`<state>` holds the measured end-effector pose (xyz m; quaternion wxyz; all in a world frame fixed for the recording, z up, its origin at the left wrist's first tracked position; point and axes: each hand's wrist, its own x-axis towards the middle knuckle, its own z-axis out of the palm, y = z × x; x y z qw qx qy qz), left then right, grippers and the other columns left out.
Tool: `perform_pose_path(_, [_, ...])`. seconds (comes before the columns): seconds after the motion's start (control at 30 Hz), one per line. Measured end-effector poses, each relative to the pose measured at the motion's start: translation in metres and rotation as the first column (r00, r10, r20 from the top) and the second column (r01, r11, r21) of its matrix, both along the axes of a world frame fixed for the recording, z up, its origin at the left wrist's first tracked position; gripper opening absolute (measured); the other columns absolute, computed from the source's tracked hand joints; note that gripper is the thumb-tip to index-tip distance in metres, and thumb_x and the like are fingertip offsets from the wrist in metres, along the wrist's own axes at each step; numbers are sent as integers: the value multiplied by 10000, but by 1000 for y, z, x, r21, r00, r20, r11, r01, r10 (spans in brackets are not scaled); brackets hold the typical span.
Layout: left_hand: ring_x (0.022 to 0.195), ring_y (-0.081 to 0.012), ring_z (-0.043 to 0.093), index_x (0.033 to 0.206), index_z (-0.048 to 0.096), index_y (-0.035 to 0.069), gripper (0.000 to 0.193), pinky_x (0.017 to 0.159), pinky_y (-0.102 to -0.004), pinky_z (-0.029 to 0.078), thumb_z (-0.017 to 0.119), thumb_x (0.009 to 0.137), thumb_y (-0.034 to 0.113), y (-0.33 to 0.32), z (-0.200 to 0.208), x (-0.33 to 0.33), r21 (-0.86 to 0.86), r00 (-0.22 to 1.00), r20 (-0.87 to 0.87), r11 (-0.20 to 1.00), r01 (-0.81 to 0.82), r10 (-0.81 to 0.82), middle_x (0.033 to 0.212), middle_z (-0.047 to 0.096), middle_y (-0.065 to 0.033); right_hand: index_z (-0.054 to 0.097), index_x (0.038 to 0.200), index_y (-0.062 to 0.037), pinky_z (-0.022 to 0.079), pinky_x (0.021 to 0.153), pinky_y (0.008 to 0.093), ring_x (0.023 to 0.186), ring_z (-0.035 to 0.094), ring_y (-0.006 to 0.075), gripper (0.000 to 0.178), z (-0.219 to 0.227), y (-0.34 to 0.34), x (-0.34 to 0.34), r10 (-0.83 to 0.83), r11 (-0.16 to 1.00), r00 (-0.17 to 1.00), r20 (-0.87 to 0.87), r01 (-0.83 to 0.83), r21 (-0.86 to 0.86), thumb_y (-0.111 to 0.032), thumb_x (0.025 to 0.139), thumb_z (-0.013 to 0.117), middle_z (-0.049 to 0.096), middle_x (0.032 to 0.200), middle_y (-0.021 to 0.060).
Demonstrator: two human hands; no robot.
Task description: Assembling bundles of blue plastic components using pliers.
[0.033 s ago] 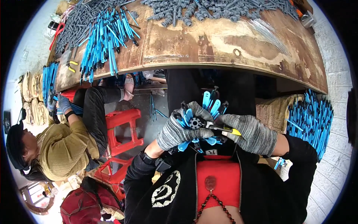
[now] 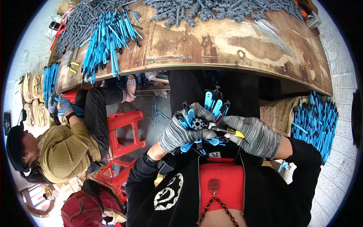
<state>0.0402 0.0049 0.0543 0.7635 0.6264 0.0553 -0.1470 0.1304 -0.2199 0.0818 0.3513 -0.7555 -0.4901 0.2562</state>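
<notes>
The wooden workbench [image 2: 211, 49] spans the upper view. Burgundy bag [image 2: 87, 206], lower left: contents hidden. Brown paper packing [image 2: 276, 112], right: located beside a stack of blue strips [image 2: 314, 125]; whether it contains them cannot be determined. The blue-ribbed assembly [image 2: 208, 100] is located in front of the torso, short of the bench edge. Left hand [image 2: 178, 135], gloved: wrapped around the assembly; this grip should remain firm so the ribs do not splay. Right hand [image 2: 257, 137], gloved: closed around the pliers [image 2: 238, 134]; squeeze steadily, with the tips clear of the left thumb. Metal cup [image 2: 312, 20], bench right: contents not discernible. Notched black hub [image 2: 197, 124]: keep face up and steady.
</notes>
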Motion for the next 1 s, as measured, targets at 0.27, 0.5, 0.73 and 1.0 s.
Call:
perform_pose_path(0.27, [776,-94,534,968,564,59,550,719,-234,457,897,536,134,14,-3,0,6,992,0,992,-126,126,841,562,10,405,1304,-31,502,469,322,519,600,199,609,28,24,30,20,928,556,-831,-321,-192,-182,786,689,580,791,139])
perform_pose_path(0.5, [846,-96,522,959,548,58,525,781,-248,444,883,560,123,4,14,11,-199,998,-29,978,-63,59,860,552,5,433,1216,-47,512,604,300,738,636,178,589,18,-2,18,48,998,995,-88,-51,-31,-166,738,755,609,965,104])
perform_pose_path(0.73, [883,-96,564,983,558,61,519,764,-249,465,872,571,106,12,4,5,45,982,186,999,-1,-7,911,597,-2,456,1201,-20,506,565,336,665,614,212,532,19,4,20,-14,926,801,-599,-215,-309,-207,771,706,580,821,91])
perform_pose_path(1.0, [888,-95,565,976,587,56,464,761,-254,471,853,599,102,6,-12,0,71,964,220,983,-171,151,931,609,-5,448,1212,-9,503,570,322,634,618,227,452,21,20,11,43,998,985,167,-50,37,-122,817,634,623,810,121])
